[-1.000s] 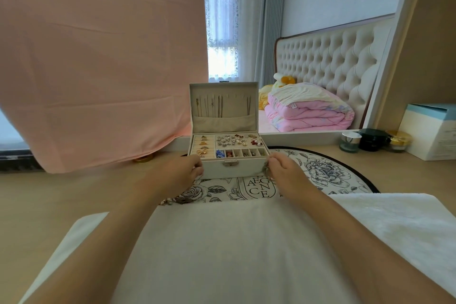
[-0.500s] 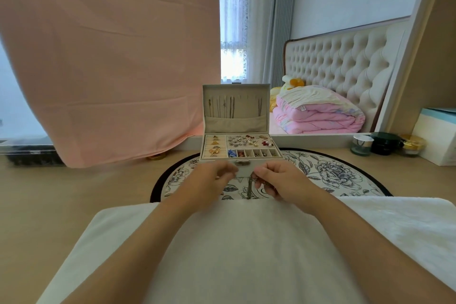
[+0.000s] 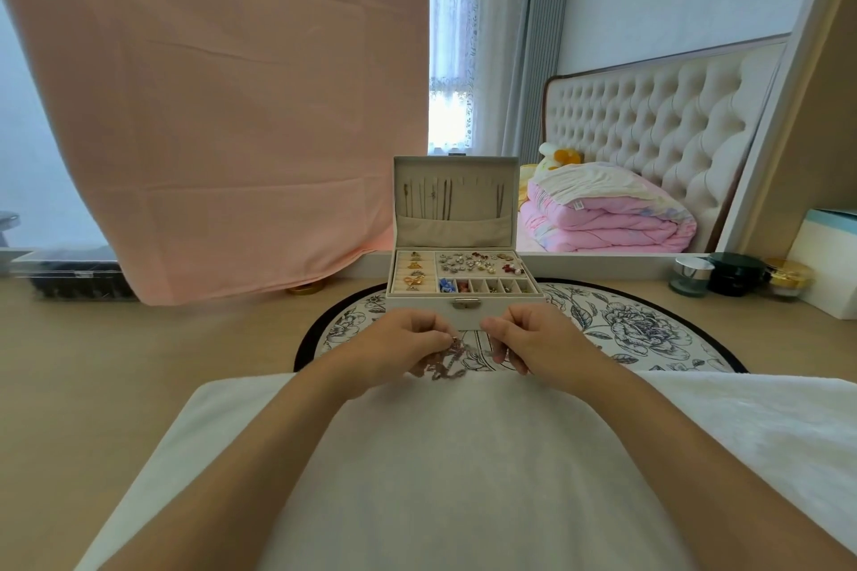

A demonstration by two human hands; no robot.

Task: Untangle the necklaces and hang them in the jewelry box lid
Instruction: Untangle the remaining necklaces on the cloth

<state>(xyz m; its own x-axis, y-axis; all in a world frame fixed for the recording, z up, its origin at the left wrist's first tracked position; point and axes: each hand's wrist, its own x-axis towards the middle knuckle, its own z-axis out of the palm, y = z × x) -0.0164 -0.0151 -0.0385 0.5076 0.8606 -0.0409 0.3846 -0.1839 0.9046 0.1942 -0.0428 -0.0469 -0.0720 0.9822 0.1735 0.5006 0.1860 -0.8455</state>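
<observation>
While my left hand [image 3: 399, 348] pinches the 9 o'clock side of the tangled necklaces [image 3: 447, 359], a thin, pinkish-silver knot of chain drooping onto the white cloth [image 3: 463, 478], my right hand [image 3: 533, 345] pinches the 3 o'clock side. At 12 o'clock stands the jewelry box [image 3: 417, 308], its lid [image 3: 463, 227] upright with chains hanging inside.

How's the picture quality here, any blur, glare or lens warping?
Head view: wide-angle distortion bows and tilts the room's straight edges; the window is blown out white; the tangled necklaces pinched by the left hand and right hand are blurred, links unreadable; the jewelry box trays look fairly sharp; soft light, no hard shadows.
</observation>
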